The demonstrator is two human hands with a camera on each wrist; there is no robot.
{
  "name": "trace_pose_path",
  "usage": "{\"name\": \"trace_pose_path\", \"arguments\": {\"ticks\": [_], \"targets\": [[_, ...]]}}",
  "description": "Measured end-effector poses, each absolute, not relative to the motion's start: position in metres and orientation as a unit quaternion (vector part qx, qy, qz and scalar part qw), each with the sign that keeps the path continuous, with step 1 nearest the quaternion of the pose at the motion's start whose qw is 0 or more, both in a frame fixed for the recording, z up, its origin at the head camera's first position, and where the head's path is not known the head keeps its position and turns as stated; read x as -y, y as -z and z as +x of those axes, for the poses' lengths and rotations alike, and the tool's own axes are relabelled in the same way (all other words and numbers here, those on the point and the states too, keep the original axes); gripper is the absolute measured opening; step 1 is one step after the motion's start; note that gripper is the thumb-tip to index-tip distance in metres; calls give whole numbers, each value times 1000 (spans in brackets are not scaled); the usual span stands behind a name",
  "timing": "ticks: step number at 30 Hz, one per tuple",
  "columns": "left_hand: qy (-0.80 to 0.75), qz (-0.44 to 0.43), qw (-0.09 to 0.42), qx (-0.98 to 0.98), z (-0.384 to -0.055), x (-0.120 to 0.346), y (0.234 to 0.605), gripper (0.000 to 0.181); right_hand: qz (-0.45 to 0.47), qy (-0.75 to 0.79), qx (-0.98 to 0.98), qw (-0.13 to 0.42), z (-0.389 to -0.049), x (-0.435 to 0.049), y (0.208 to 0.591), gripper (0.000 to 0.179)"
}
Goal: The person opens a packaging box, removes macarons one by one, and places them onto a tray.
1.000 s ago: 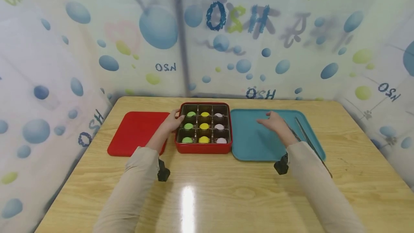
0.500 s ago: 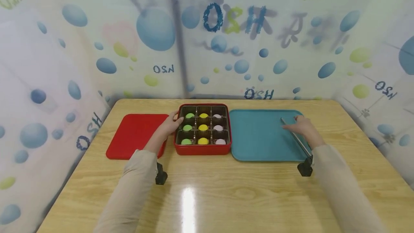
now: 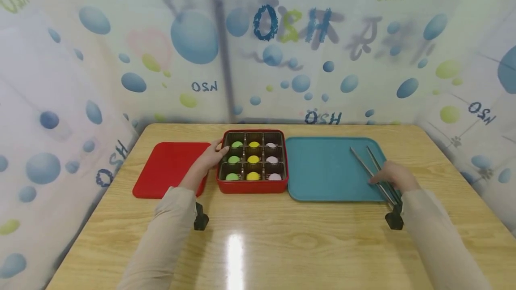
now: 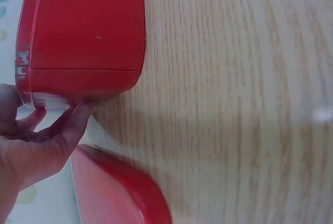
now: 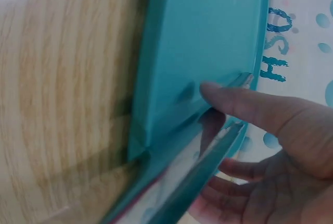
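Observation:
A red box [image 3: 253, 186] with a dark divided insert stands mid-table. Its compartments hold rounded, macaron-like pieces in green, yellow [image 3: 253, 159] and pale lilac, one per compartment. My left hand [image 3: 208, 158] holds the box's left side, thumb at the rim, fingertips against the outer wall [image 4: 83, 36]. Metal tongs [image 3: 361, 161] lie slanted on the right part of a blue tray [image 3: 322, 169], their two arms spread apart. Over the tongs is my right hand [image 3: 396, 176]; its thumb and loosely bent fingers lie on either side of them [image 5: 182, 177]. Firm contact is unclear.
A red lid-like tray [image 3: 169, 167] lies left of the box, partly under the left forearm. The blue tray's left edge is close beside the box. A patterned curtain wall [image 3: 258, 57] rises behind the wooden table [image 3: 298, 236].
My right hand has moved rightward and toward me, from above the blue tray's middle to the tongs at its right. The left hand has stayed at the box.

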State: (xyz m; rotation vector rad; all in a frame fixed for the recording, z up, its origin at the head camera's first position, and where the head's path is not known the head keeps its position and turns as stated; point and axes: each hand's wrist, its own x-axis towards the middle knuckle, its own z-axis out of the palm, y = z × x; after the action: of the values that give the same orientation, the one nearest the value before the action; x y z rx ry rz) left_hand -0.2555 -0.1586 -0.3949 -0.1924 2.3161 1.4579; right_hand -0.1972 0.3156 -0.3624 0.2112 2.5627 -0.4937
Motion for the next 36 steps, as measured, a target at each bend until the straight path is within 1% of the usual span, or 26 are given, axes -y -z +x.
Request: {"name": "trace_pose_path", "arguments": {"ticks": [1,3,5,9,11,16,19,21,24,26,36], "targets": [[-522,-70,199,-827,-255,159,395,62,78,188,-944,259,-196,-316,363,54],[-522,-72,199,-826,-253,158,395,61,76,200,-943,257,-195,-316,365,52],[-524,-74,198,-825,-252,157,396,61,71,202,-943,255,-195,-316,367,45],[-530,-75,196,-822,-252,156,396,61,66,204,-942,259,-198,-315,370,25],[-529,-75,196,-822,-253,155,396,61,61,205,-941,261,-200,-314,370,24],[-529,-75,194,-823,-254,157,394,61,47,203,-945,253,-207,-309,364,28],[-525,-74,195,-825,-255,158,391,61,36,193,-948,250,-212,-305,358,27],[-520,-71,195,-829,-255,158,390,61,27,187,-951,245,-215,-302,353,35],[-514,-65,190,-834,-256,158,390,61,17,184,-955,233,-219,-297,348,57],[-516,-63,188,-833,-257,158,391,61,8,180,-958,224,-222,-293,347,64],[-512,-61,181,-837,-255,158,396,60,-58,157,-968,186,-230,-271,341,62]]}}
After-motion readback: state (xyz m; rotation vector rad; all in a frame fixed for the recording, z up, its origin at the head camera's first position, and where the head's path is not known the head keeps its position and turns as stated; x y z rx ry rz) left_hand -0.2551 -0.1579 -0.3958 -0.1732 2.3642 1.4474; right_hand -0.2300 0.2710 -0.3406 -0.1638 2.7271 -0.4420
